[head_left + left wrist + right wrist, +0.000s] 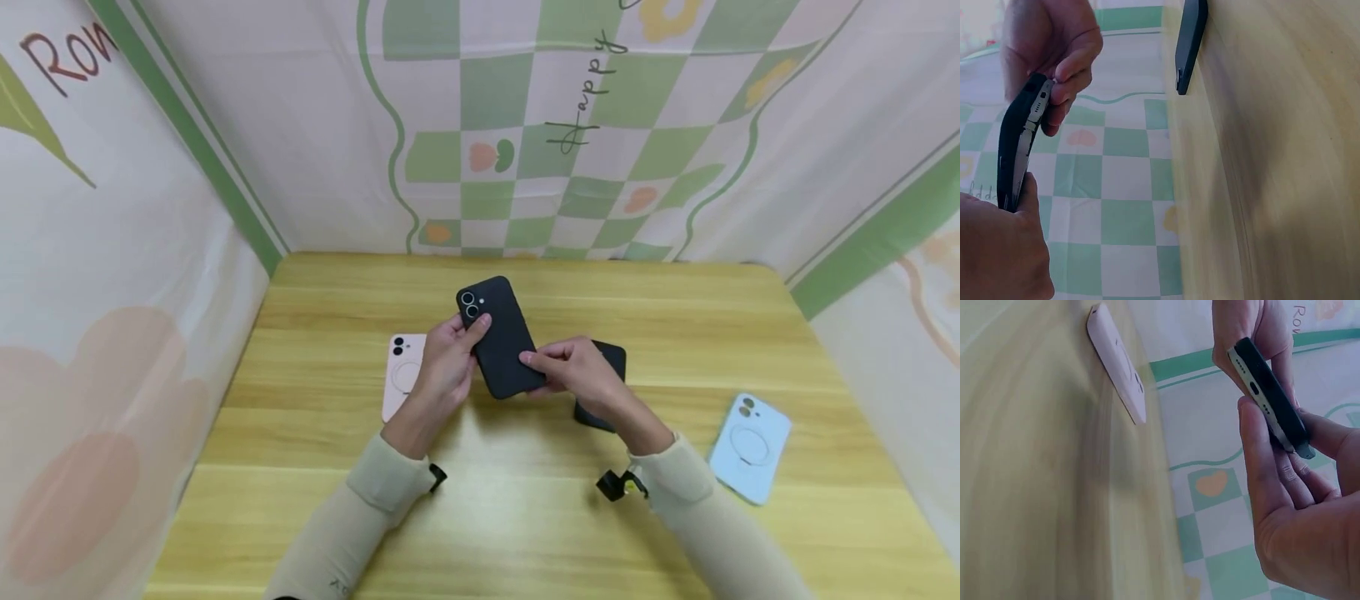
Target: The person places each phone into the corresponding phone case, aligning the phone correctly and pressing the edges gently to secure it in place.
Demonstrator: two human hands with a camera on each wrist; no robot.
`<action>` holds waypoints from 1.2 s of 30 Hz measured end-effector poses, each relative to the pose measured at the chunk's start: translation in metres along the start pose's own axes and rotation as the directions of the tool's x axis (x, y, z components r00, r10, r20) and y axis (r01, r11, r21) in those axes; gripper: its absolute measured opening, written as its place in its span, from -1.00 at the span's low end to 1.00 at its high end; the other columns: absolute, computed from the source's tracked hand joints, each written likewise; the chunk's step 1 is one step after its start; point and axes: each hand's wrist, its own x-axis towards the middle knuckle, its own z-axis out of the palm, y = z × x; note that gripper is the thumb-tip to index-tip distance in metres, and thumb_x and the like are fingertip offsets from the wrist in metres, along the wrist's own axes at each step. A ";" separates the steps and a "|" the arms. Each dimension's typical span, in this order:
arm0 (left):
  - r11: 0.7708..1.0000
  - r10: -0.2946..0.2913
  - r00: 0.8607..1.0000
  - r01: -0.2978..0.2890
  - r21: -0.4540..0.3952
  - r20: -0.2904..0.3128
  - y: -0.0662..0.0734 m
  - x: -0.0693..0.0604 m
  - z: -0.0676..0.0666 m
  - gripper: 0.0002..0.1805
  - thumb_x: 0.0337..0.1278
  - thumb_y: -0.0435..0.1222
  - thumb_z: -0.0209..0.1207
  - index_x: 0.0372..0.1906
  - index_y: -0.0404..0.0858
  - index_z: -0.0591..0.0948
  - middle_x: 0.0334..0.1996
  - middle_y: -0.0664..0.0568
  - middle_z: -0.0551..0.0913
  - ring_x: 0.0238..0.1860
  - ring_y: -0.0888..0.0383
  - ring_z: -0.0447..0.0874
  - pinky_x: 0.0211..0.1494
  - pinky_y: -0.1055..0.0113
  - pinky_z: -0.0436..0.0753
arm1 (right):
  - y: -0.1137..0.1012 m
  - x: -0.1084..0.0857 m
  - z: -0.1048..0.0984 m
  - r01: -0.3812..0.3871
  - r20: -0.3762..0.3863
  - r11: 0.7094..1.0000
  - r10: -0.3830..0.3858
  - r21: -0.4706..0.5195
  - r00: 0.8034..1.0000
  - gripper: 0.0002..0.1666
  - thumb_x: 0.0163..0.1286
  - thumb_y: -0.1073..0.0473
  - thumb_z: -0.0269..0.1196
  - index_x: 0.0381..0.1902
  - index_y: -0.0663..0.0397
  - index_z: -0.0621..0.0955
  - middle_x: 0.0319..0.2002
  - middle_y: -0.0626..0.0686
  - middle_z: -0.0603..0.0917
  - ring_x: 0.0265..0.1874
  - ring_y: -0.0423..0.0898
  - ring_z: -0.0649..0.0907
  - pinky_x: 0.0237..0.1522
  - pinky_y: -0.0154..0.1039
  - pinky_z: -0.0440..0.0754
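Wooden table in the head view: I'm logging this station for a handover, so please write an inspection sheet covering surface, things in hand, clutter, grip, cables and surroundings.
Surface: wooden table, light grain.
Job's things: phone in a black case; its silver bottom edge, with the port, shows uncovered.
Clutter: pink case at left, light blue case at right, dark phone-shaped item partly hidden by the right hand.
Grip: left hand holds the cased phone's side; right hand pinches its lower corner.
Cables: nothing seen.
Surroundings: printed cloth beyond the table and along both sides.
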 end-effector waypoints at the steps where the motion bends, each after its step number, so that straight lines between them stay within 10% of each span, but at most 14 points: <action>1: 1.000 0.003 1.000 -0.003 -0.005 -0.005 0.000 0.000 0.000 -0.55 0.54 -0.42 0.18 0.39 -0.51 0.49 0.28 -0.32 0.65 0.34 -0.11 0.64 0.31 0.21 0.70 | 0.001 -0.001 0.001 -0.011 0.006 1.000 0.011 0.026 1.000 -0.60 0.58 0.18 0.30 -0.01 0.56 0.72 -0.28 0.21 0.83 -0.33 0.13 0.86 -0.09 0.10 0.83; 13: 0.999 0.018 1.000 -0.019 -0.039 -0.023 0.005 0.001 -0.002 -0.55 0.54 -0.42 0.18 0.40 -0.50 0.48 0.29 -0.31 0.63 0.35 -0.12 0.63 0.31 0.24 0.70 | 0.008 -0.005 0.004 -0.011 0.061 0.988 0.002 0.152 0.998 -0.59 0.62 0.23 0.25 0.07 0.62 0.63 -0.21 0.35 0.82 -0.15 0.24 0.84 0.02 0.13 0.77; 36: 0.996 -0.031 0.997 0.037 -0.087 0.070 0.005 -0.002 -0.005 -0.48 0.57 -0.44 0.14 0.49 -0.48 0.38 0.38 -0.30 0.56 0.41 -0.13 0.57 0.37 0.21 0.66 | 0.009 -0.009 -0.009 0.050 0.048 0.995 -0.054 0.087 0.997 -0.64 0.57 0.22 0.31 -0.01 0.54 0.69 -0.29 0.28 0.84 -0.31 0.13 0.86 -0.04 0.24 0.76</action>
